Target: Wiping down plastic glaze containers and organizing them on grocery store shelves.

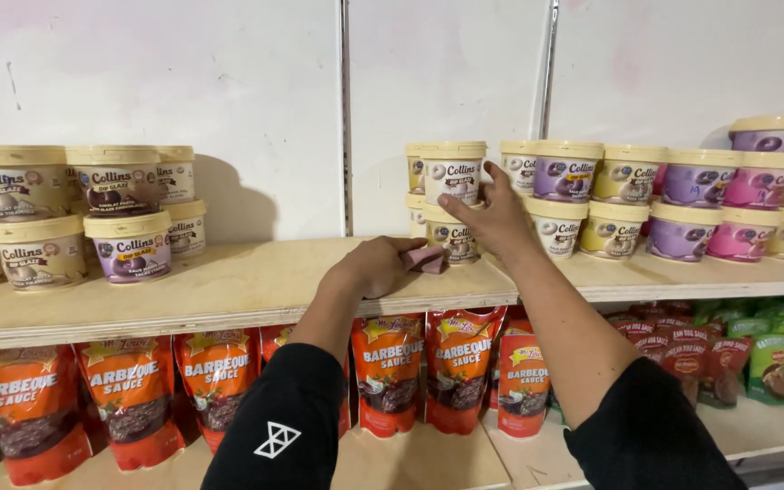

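I see my left hand (376,266) lying on the wooden shelf (229,290), fingers curled over a small pink cloth (426,259). The cloth is pressed flat against the board, just in front of the lower tub of the middle stack. Its long axis runs along the shelf, left to right, and the free end pokes out rightward from under my fingers, toward the tubs.

My right hand (492,218) is raised against the stacked tubs, fingers spread and resting on the side of the lower cream-lidded tub (451,238), with the index finger reaching up to the base of the upper tub (452,171). It touches them but does not wrap around either one; the grip is loose and the palm is open.

To the right, rows of yellow-lidded tubs in purple (566,172) and pink (737,238) stand two high along the same shelf. Well apart to the left stands another cluster of tubs (120,218). Below the shelf, orange sauce pouches (387,372) stand upright in a row, with green pouches (778,358) farther right. Both my sleeves are black.
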